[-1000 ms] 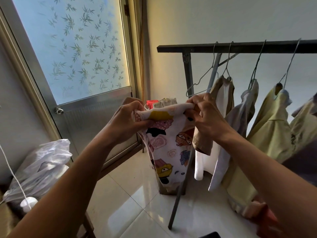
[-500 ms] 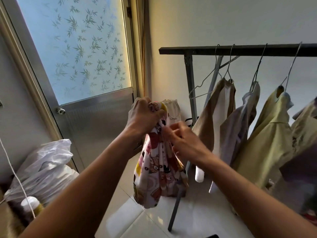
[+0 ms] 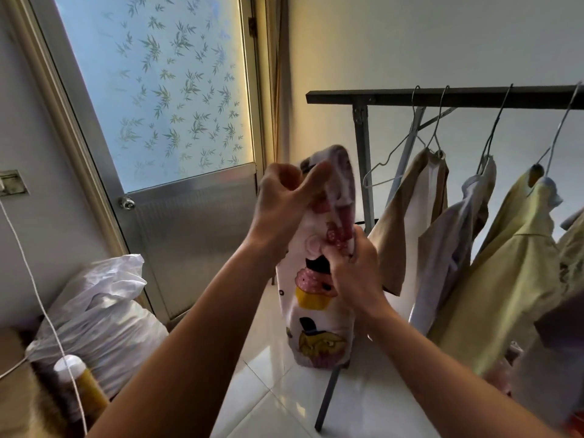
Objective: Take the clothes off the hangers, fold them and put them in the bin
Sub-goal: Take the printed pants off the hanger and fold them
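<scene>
Just in front of the clothes rail [image 3: 474, 97], both hands hold a small printed garment [image 3: 316, 314] up in the air. It is white cloth with cartoon cupcakes in pink and yellow. The left hand [image 3: 281, 207] is the higher one. Its fingers are curled round the bunched top of the garment, with the thumb lying along the cloth. The right hand [image 3: 357, 276] sits lower, and its fingers pinch the cloth about halfway down. The rest of the garment hangs straight below it, clear of the tiled floor [image 3: 268, 390]. The top end is blurred.

To the right, wire hangers [image 3: 438, 152] hang from the rail. They carry a tan garment [image 3: 395, 235], a pale shirt [image 3: 442, 257] beside it and a yellow shirt [image 3: 505, 279] further along. One hanger nearest the rail's upright post is bare.

On the left is a door [image 3: 196, 235] with a frosted pane patterned with leaves above a metal panel. A full white plastic bag [image 3: 101, 311] sits near its foot. A white-capped bottle [image 3: 80, 384] stands in front of the bag, and a thin white cord [image 3: 34, 270] runs down past both.
</scene>
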The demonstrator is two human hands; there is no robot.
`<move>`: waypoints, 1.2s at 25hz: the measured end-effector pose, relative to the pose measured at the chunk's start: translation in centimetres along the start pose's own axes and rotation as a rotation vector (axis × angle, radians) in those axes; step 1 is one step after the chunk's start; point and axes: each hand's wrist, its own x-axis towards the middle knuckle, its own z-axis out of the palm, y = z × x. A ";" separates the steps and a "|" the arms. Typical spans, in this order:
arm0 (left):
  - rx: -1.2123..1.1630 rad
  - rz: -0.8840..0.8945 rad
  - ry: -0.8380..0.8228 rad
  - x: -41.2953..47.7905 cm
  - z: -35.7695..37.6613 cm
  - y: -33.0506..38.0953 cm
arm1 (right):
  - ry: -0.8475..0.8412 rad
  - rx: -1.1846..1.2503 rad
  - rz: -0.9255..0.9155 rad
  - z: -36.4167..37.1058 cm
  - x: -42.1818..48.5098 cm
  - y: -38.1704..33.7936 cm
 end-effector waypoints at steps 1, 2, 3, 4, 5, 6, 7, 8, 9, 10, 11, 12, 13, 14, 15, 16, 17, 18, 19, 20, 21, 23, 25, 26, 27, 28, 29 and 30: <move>0.035 -0.020 -0.005 -0.2 -1.2 -1.3 | -0.026 0.082 0.031 -0.8 0.4 -0.4; 0.057 -0.077 0.010 -0.6 -2.2 -2.8 | -0.043 0.152 0.072 -1.5 0.7 -0.7; 0.033 -0.184 -0.002 -1.2 -3.1 -4.5 | -0.049 0.230 0.124 -2.1 1.1 -0.9; -0.062 -0.314 -0.068 -2.0 -3.8 -6.2 | -0.054 0.316 0.182 -2.6 1.4 -1.1; -0.207 -0.431 -0.188 -2.9 -4.1 -7.9 | -0.058 0.392 0.232 -3.0 1.8 -1.1; -0.347 -0.521 -0.314 -3.9 -4.2 -9.0 | -0.072 0.453 0.274 -3.2 2.0 -1.1; -0.445 -0.591 -0.395 -4.7 -4.1 -9.6 | -0.093 0.497 0.302 -3.4 2.3 -1.0; -0.502 -0.644 -0.441 -5.4 -3.8 -9.8 | -0.118 0.535 0.321 -3.6 2.5 -0.9; -0.532 -0.679 -0.456 -5.6 -3.6 -10.0 | -0.144 0.560 0.331 -3.6 2.6 -0.7; -0.545 -0.697 -0.462 -5.7 -3.5 -10.0 | -0.170 0.572 0.337 -3.7 2.6 -0.6; -0.536 -0.696 -0.456 -5.5 -3.4 -10.0 | -0.189 0.572 0.341 -3.8 2.6 -0.5; -0.514 -0.680 -0.448 -5.5 -3.3 -9.8 | -0.205 0.568 0.341 -3.9 2.6 -0.4; -0.475 -0.656 -0.428 -5.5 -3.3 -9.6 | -0.213 0.559 0.335 -4.1 2.6 -0.3; -0.437 -0.625 -0.397 -5.6 -3.3 -9.6 | -0.214 0.551 0.327 -4.1 2.6 -0.3; -0.411 -0.584 -0.357 -5.7 -3.1 -9.5 | -0.205 0.534 0.319 -4.2 2.7 -0.2; -0.396 -0.533 -0.305 -5.9 -2.9 -9.4 | -0.183 0.517 0.318 -4.3 2.6 -0.1; -0.389 -0.474 -0.251 -6.0 -2.7 -9.2 | -0.149 0.493 0.323 -4.3 2.6 0.0; -0.385 -0.411 -0.199 -6.1 -2.3 -9.0 | -0.114 0.470 0.337 -4.3 2.4 -0.1; -0.383 -0.344 -0.154 -6.2 -2.0 -8.7 | -0.075 0.440 0.355 -4.3 2.3 0.0; -0.375 -0.280 -0.116 -6.3 -1.6 -8.6 | -0.044 0.415 0.365 -4.6 2.2 0.2; -0.361 -0.223 -0.082 -6.5 -1.3 -8.3 | -0.023 0.387 0.365 -5.0 2.1 0.5; -0.299 -0.121 -0.038 -6.8 -0.5 -7.9 | -0.107 0.342 0.324 -6.2 1.7 0.8; -0.251 -0.043 -0.023 -7.3 0.3 -7.5 | -0.318 0.297 0.306 -7.4 1.0 0.9; -0.235 -0.011 -0.018 -7.5 0.6 -7.2 | -0.395 0.244 0.315 -8.0 0.6 0.9; -0.218 0.013 -0.014 -7.7 0.9 -6.9 | -0.434 0.176 0.320 -8.5 0.3 1.1; -0.201 0.026 -0.010 -7.8 1.1 -6.7 | -0.439 0.113 0.315 -9.0 0.0 1.0; -0.188 0.028 -0.007 -8.0 1.3 -6.5 | -0.426 0.050 0.295 -9.5 -0.3 1.1; -0.183 0.017 -0.004 -8.2 1.6 -6.3 | -0.413 -0.008 0.267 -10.0 -0.7 0.9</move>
